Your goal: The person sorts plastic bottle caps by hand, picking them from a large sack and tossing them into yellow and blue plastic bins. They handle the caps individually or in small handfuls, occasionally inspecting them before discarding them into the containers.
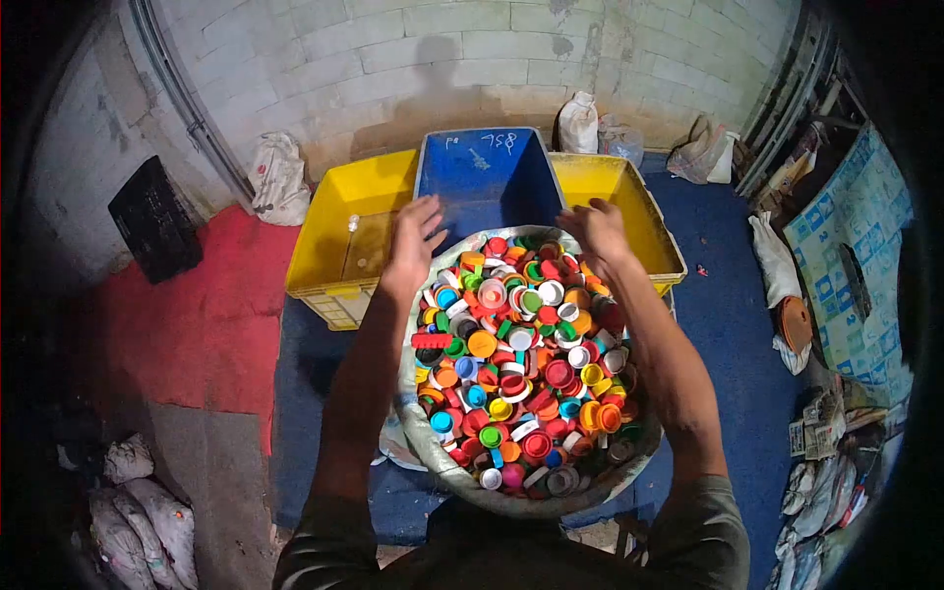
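From my remote station, I see open air between the left hand and the right hand, leading forward into the open-topped blue crate, whose walls limit sideways reach. Outward and ahead, the left yellow crate and right yellow crate raise rims. Nearer, between the forearms, heaped bottle caps fill the sack, blocking low passage.

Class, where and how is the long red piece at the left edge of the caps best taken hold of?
Probably pinch the red piece across its narrow width, near mid-length, coming from above: it looks uncovered on the caps and is longer than wide.
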`<action>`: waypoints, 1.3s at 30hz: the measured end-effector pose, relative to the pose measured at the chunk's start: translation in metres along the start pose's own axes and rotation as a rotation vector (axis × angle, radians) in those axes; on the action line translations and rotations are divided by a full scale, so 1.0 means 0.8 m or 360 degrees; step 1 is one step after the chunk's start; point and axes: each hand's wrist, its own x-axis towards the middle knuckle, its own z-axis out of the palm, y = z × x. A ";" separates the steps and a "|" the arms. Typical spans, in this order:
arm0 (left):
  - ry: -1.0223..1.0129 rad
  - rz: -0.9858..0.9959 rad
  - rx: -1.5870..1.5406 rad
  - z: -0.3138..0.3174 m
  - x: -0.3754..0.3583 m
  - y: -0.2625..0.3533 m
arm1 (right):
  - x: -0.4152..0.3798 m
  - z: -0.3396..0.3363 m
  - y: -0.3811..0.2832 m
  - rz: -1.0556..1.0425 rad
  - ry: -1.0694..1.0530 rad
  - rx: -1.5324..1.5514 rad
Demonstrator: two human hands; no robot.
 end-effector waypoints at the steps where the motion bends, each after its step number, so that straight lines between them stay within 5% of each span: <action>1: -0.0073 0.0107 0.0233 -0.003 -0.030 0.008 | -0.020 -0.010 -0.010 -0.0042 -0.0019 -0.0060; 7: -0.0296 0.0614 0.0897 -0.040 -0.120 -0.016 | -0.155 -0.057 -0.063 -0.0285 -0.0120 -0.0128; 16: -0.0134 0.0846 0.1583 -0.056 -0.140 -0.055 | -0.302 -0.101 -0.008 -0.0504 0.0247 0.0001; 19: -0.0124 0.0824 0.1818 -0.045 -0.148 -0.048 | -0.321 -0.104 0.008 -0.0509 0.0269 -0.0307; 32: -0.0050 0.0791 0.1956 -0.030 -0.142 -0.062 | -0.342 -0.101 0.030 -0.0419 0.0199 -0.0463; 39: -0.0149 0.1114 0.1889 -0.052 -0.123 -0.073 | -0.346 -0.102 0.037 -0.0415 0.0081 -0.0472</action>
